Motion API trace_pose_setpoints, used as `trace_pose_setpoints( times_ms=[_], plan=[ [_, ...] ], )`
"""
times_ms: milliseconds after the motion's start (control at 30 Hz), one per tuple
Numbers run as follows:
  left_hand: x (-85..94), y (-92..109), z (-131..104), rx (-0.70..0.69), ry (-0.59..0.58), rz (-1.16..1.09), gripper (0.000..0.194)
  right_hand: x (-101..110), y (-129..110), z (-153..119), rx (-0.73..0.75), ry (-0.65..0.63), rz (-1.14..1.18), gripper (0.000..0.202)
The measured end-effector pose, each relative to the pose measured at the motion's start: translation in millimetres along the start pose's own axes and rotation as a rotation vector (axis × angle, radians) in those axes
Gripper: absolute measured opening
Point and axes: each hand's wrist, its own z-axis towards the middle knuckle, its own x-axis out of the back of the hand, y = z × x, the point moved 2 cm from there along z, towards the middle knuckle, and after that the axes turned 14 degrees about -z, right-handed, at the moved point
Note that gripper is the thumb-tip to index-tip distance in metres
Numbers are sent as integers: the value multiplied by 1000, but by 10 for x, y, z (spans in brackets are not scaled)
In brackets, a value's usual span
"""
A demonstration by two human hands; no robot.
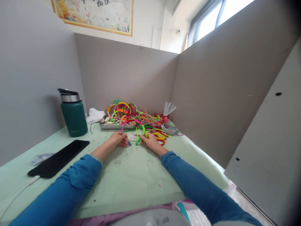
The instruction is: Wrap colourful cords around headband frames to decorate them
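Between my two hands a hoop of fuzzy pipe cleaners (144, 128) stands upright, purple on the left, red along the top and green on the right. My left hand (119, 139) is closed round its purple end, and a small blue tip shows below the fingers. The green end is pinched by my right hand (150, 141), with a short green piece sticking out beneath it. Just behind, a metal tray (110, 126) holds shell-like pieces, and finished-looking colourful pipe-cleaner hoops (122, 104) rest on it. Loose pipe cleaners (152, 119) are heaped to the tray's right.
A green bottle (74, 117) stands at the left, with white tissue (96, 114) behind it. Nearer lies a black phone (58, 158) on a white cable. Coiled grey wire (170, 129) and clear sticks (168, 109) sit at the right. Grey partitions (127, 69) enclose the table.
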Motion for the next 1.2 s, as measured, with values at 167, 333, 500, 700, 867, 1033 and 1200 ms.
trace_pose_setpoints(
  times_ms=[167,333,500,700,867,1033,1200],
  plan=[
    [8,24,-15,32,-15,-46,11,20,-34,-19,16,-12,8,35],
    [-6,36,-33,54,-20,-62,11,9,-41,-21,-3,-25,60,32],
    [8,21,-7,-3,11,19,10,-16,38,18,-12,33,17,30],
    [12,36,8,-84,4,59,17,-18,68,34,-19,45,-11,28],
    [30,22,25,-40,8,15,12,-17,69,30,-15,33,26,32],
    [55,-34,55,32,-4,5,10,-9,99,52,9,50,22,35],
    [34,-23,22,23,-4,25,11,-10,114,72,-1,56,-16,35]
  ],
)
